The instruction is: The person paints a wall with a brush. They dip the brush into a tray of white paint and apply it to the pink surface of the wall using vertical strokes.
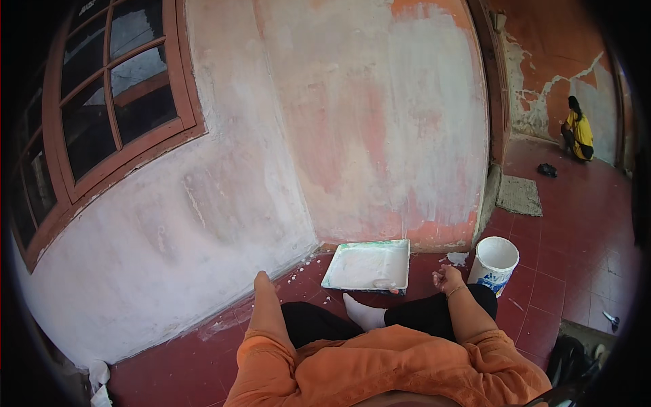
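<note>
In front of me a paint tray (330, 269) with a green-smeared rim holds white paint (356, 267). A paint-covered tool (385, 284), its kind unclear, lies at the tray's near right corner. My right hand (447, 279) hovers between the tray and a white paint bucket (497, 254); its fingers are loosely curled with nothing visible in them. To the left, my left hand (263, 283) is near the foot of the wall (239, 219). Its fingers are mostly hidden, so whether it holds anything is unclear. The wall is patchily coated in white over pink and orange.
A red-framed window (117, 91) is set in the wall at upper left. White drips dot the red tile floor (168, 374). A doormat (519, 195) and a black bundle (547, 170) lie at right, beyond which a person in yellow (581, 132) squats by another wall.
</note>
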Demonstrator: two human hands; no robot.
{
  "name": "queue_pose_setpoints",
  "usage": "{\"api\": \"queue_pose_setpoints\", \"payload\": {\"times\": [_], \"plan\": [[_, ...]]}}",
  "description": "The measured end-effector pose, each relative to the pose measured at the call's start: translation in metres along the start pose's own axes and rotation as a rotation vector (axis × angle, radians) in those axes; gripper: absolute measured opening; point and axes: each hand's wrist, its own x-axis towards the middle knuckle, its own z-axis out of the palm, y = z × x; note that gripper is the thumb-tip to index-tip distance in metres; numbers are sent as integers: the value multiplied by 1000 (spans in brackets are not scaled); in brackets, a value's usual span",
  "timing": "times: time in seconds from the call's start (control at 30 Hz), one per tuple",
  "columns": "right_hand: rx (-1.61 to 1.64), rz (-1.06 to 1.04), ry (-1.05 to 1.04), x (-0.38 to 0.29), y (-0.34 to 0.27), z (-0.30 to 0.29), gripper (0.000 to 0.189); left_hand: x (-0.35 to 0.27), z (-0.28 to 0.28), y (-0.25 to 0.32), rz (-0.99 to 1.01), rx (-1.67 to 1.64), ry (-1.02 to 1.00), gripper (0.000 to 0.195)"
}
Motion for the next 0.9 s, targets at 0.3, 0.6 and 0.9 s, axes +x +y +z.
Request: {"api": "queue_pose_setpoints", "payload": {"times": [0.3, 0.6, 0.9], "plan": [[-1271, -400, 57, 69, -25, -22, 21, -234, 124, 277, 1276, -153, 524, 92], [-2026, -362, 81, -36, 19, 5, 55, -379, 88, 233, 2598, -307, 475, 97], [-1894, -393, 162, -11, 24, -19, 57, -322, 183, 205, 2196, 671, 54, 73]]}}
